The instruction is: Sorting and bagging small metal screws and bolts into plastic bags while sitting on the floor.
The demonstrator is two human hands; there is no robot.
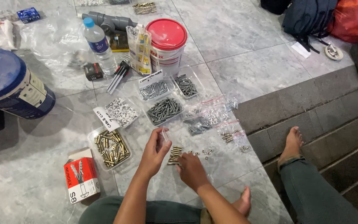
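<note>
Item one: the row of brass-coloured metal anchor bolts (174, 154), lying side by side on the grey marble-patterned tile floor (245, 49). We are taking this row as our landmark. It is lying directly between our two hands, probably lined up so the pieces are easy to count and pick.

Item two: our left hand (154, 152), just left of the row, is holding up a small clear plastic zip bag (165, 135). Its fingers are pinching the bag's edge, thumb against forefinger, the rest loosely curled; the bag is hanging mouth-up, likely kept ready to receive pieces.

Item three: our right hand (191, 169), just below and right of the row, is touching the row's near end. Its fingers are bunched together, tips down on the bolts; whether they are gripping one, we cannot tell.

Item four: small loose silver nuts and washers (206, 152), scattered right of the row, apart from it.

Item five: a clear plastic tray of brass-coloured anchors (112, 148), left of the row, beyond our left hand.

Item six: a clear tray of grey screws (164, 110), above the row, and clear zip bags of small fittings (208, 118) above and right of it.

Item seven: a red-and-white cardboard box (81, 175), far left of the row and below the brass tray.
</note>
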